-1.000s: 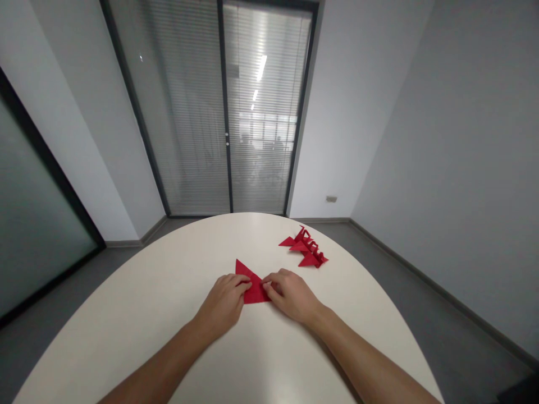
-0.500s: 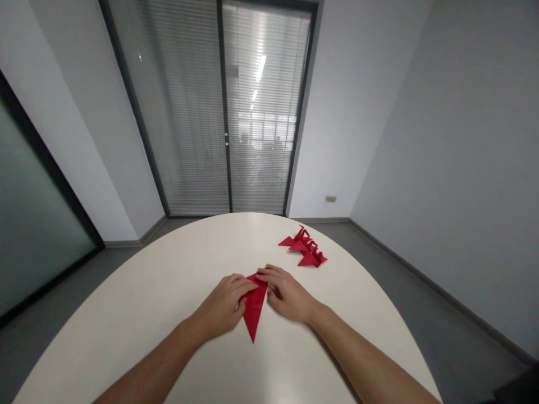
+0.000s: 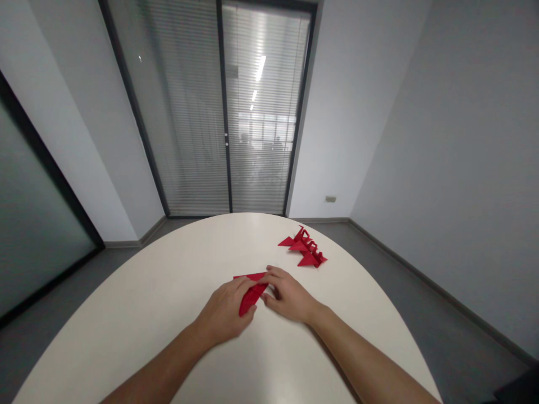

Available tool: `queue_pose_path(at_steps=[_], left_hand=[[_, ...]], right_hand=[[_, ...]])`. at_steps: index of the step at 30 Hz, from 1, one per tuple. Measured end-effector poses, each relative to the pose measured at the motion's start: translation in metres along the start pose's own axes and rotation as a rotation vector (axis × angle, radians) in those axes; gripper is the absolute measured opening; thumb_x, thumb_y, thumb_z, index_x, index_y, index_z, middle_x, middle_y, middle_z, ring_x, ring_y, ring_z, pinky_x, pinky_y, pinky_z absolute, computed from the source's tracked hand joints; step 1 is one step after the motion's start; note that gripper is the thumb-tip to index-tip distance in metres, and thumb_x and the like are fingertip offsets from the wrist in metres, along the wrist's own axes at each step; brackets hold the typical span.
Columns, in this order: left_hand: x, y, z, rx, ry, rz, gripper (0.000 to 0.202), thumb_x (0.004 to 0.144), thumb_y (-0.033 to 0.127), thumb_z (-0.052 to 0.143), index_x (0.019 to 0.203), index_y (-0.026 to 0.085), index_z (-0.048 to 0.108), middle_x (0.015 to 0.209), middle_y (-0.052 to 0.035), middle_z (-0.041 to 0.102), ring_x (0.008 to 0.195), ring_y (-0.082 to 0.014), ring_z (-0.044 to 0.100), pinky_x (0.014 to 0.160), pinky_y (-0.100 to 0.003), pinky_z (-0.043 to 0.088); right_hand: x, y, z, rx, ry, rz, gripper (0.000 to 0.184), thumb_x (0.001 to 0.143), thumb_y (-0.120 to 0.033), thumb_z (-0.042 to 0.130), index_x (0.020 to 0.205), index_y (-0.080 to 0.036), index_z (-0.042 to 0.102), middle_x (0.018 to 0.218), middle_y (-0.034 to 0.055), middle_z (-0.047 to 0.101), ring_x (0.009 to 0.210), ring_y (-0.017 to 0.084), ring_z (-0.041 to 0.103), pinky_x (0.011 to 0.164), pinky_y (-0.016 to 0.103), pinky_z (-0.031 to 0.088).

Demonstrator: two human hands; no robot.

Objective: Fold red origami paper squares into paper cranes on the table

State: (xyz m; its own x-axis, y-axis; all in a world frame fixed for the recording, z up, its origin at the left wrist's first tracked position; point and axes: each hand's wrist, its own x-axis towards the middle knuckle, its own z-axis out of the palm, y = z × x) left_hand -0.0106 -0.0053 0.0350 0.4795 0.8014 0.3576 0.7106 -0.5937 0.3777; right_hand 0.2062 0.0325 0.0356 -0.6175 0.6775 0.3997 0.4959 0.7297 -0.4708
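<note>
A folded piece of red paper (image 3: 250,298) lies on the round white table between my hands. My left hand (image 3: 229,308) is closed over its left side, with the thumb at the lower edge and the fingers across the top, hiding part of it. At the upper right corner, my right hand (image 3: 288,293) pinches the paper with its fingertips, and its thumb sits just below. Beyond my right hand stand several red origami cranes (image 3: 304,248) in a slanting row.
The curved rim of the white table (image 3: 202,227) runs round in front of me. Behind it are a glass door (image 3: 261,168) with blinds and pale walls. A wall socket (image 3: 330,199) sits low on the right.
The red paper's long point, which faced me, is now folded up or turned under my left hand. My left hand has slid slightly down over it. The cranes have stayed put.
</note>
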Motion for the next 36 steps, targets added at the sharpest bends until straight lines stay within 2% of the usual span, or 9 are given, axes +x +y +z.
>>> queue_pose_path(at_steps=[3,9,14,20,25,30,36], left_hand=[[-0.001,-0.002,0.000,-0.033,0.017,0.033,0.043,0.087,0.023,0.058,0.129,0.024,0.055,0.128,-0.0082,0.066,0.114,-0.0244,0.062,0.102,-0.042,0.049],[0.000,-0.003,-0.002,-0.074,0.014,0.040,0.039,0.091,0.025,0.054,0.129,0.024,0.056,0.129,-0.0074,0.066,0.114,-0.0229,0.063,0.102,-0.039,0.051],[0.001,-0.003,-0.003,-0.082,0.012,0.056,0.033,0.093,0.026,0.053,0.126,0.023,0.057,0.128,-0.0078,0.066,0.115,-0.0216,0.062,0.102,-0.038,0.051],[0.001,-0.001,-0.001,0.021,0.035,0.035,0.029,0.091,0.018,0.051,0.118,0.023,0.062,0.121,-0.0065,0.070,0.109,-0.0224,0.065,0.099,-0.039,0.052],[0.001,0.001,-0.001,0.105,0.028,-0.005,0.028,0.092,0.017,0.048,0.114,0.023,0.064,0.116,-0.0057,0.072,0.103,-0.0231,0.069,0.093,-0.040,0.056],[0.002,0.001,-0.003,0.132,0.038,-0.006,0.030,0.091,0.015,0.049,0.115,0.022,0.065,0.117,-0.0054,0.073,0.102,-0.0224,0.070,0.093,-0.039,0.057],[0.001,-0.001,0.001,0.186,0.045,0.033,0.033,0.090,0.015,0.050,0.119,0.022,0.064,0.123,-0.0059,0.071,0.106,-0.0230,0.069,0.094,-0.040,0.057]], right_hand=[[-0.001,0.002,0.001,-0.017,-0.008,0.026,0.035,0.084,-0.016,0.062,0.119,-0.021,0.067,0.111,0.0091,0.067,0.110,0.025,0.059,0.099,0.041,0.047],[0.000,0.004,0.002,-0.021,-0.008,-0.013,0.030,0.084,-0.017,0.064,0.114,-0.021,0.067,0.110,0.0081,0.066,0.102,0.023,0.061,0.094,0.038,0.047],[0.000,0.001,-0.001,-0.046,-0.006,0.025,0.021,0.091,-0.019,0.059,0.109,-0.020,0.068,0.101,0.0065,0.068,0.096,0.021,0.062,0.090,0.035,0.047],[0.002,-0.002,-0.004,-0.120,0.005,0.105,0.015,0.094,-0.024,0.058,0.101,-0.019,0.070,0.095,0.0062,0.069,0.091,0.020,0.060,0.082,0.032,0.046],[0.002,-0.005,-0.007,-0.220,-0.035,0.098,0.016,0.096,-0.027,0.056,0.100,-0.019,0.070,0.094,0.0062,0.070,0.090,0.020,0.061,0.081,0.031,0.045],[0.002,-0.007,-0.007,-0.264,-0.076,0.098,0.016,0.094,-0.021,0.056,0.103,-0.019,0.069,0.096,0.0062,0.070,0.092,0.020,0.063,0.083,0.030,0.045],[0.003,-0.007,-0.002,-0.181,-0.010,0.167,0.016,0.087,-0.012,0.055,0.095,-0.020,0.066,0.096,0.0039,0.070,0.092,0.018,0.064,0.082,0.027,0.045]])
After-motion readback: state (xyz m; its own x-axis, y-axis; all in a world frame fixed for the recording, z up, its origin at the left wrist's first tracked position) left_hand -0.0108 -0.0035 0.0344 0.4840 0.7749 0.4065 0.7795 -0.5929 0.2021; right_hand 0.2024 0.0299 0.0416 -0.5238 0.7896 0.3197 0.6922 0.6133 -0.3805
